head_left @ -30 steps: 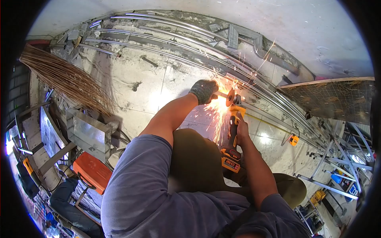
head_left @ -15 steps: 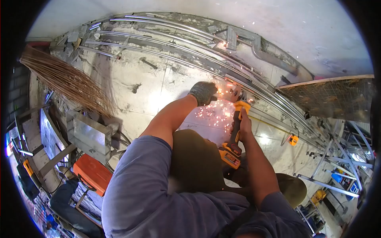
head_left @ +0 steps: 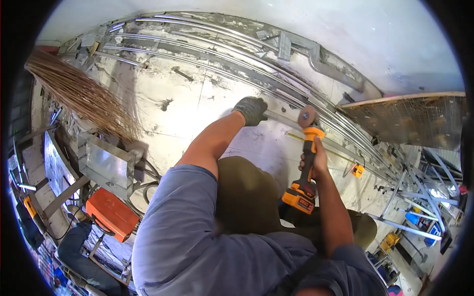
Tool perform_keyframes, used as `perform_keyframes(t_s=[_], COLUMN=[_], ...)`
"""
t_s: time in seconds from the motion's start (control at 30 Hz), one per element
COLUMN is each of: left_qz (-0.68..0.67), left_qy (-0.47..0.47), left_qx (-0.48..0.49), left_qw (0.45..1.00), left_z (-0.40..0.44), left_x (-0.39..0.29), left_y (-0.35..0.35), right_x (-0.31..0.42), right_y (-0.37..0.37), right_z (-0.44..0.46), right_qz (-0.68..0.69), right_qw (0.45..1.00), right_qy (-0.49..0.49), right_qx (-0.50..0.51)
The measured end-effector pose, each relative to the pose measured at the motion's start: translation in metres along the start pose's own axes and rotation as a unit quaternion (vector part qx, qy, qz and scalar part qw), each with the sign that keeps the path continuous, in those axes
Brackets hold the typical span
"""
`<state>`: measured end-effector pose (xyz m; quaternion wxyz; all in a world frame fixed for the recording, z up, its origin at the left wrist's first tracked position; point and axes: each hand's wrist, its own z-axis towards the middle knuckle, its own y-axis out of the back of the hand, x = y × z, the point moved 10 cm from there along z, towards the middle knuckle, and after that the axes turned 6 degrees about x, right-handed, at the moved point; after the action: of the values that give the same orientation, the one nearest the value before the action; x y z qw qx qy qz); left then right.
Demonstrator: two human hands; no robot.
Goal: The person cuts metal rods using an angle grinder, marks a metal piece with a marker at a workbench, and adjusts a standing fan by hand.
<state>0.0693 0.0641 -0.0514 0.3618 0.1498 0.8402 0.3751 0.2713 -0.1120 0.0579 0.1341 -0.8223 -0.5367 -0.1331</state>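
My right hand (head_left: 318,158), bare, is wrapped round the handle of a yellow-and-black cordless angle grinder (head_left: 308,163). Its round disc (head_left: 306,116) points away from me and stands apart from the metal, with no sparks. My left hand (head_left: 251,111), in a dark grey glove, is closed on the near end of a flat metal bar (head_left: 284,120). The bar runs off to the right along the floor, passing behind the grinder head. A yellow tape measure (head_left: 358,170) lies to the right, its blade drawn out beside the bar.
Long shiny metal tubes (head_left: 207,59) lie along the wall. A twig broom (head_left: 81,96) rests at left, above a sheet-metal box (head_left: 106,160) and an orange case (head_left: 111,213). A framed panel (head_left: 410,121) leans at right, near metal frames (head_left: 419,197).
Sparks at the disc have stopped. The grinder has come away from the metal by my left hand and shifted right, turning more upright. My left hand has stayed nearly in place.
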Motion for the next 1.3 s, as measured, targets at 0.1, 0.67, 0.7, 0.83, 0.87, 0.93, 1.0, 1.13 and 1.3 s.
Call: perform_keyframes(t_s=[0.1,0.67,0.7,0.83,0.87,0.93,1.0,1.13,1.3], left_qz=[0.0,0.005,0.005,-0.001,-0.002,-0.006,-0.008,-0.017,-0.018], left_qy=[-0.004,-0.002,-0.003,-0.01,-0.011,-0.012,-0.01,-0.005,0.003], left_qx=[-0.028,-0.025,-0.021,-0.037,-0.04,-0.047,-0.052,-0.044,-0.022], left_qw=[1.0,1.0,1.0,0.999,0.999,0.999,0.999,0.999,1.0], left_z=[-0.004,-0.007,-0.007,-0.009,-0.01,-0.012,-0.013,-0.012,-0.009], left_x=[-0.003,-0.001,0.0,-0.001,-0.001,-0.001,0.0,0.002,0.003], left_y=[0.007,0.001,0.0,0.001,0.003,0.004,0.004,0.004,0.004], right_x=[-0.025,-0.062,-0.063,-0.066,-0.068,-0.072,-0.072,-0.07,-0.071], right_y=[-0.004,-0.029,-0.03,-0.029,-0.029,-0.029,-0.031,-0.034,-0.033], right_z=[0.011,0.039,0.039,0.042,0.044,0.048,0.048,0.043,0.049], right_qz=[-0.01,-0.061,-0.058,-0.067,-0.071,-0.074,-0.074,-0.051,-0.074], right_qw=[1.0,0.998,0.998,0.997,0.997,0.997,0.997,0.998,0.997], right_qy=[0.003,-0.015,-0.016,-0.026,-0.031,-0.036,-0.035,-0.031,-0.029], right_qx=[-0.012,-0.012,-0.012,-0.006,-0.007,-0.007,-0.004,-0.01,-0.006])
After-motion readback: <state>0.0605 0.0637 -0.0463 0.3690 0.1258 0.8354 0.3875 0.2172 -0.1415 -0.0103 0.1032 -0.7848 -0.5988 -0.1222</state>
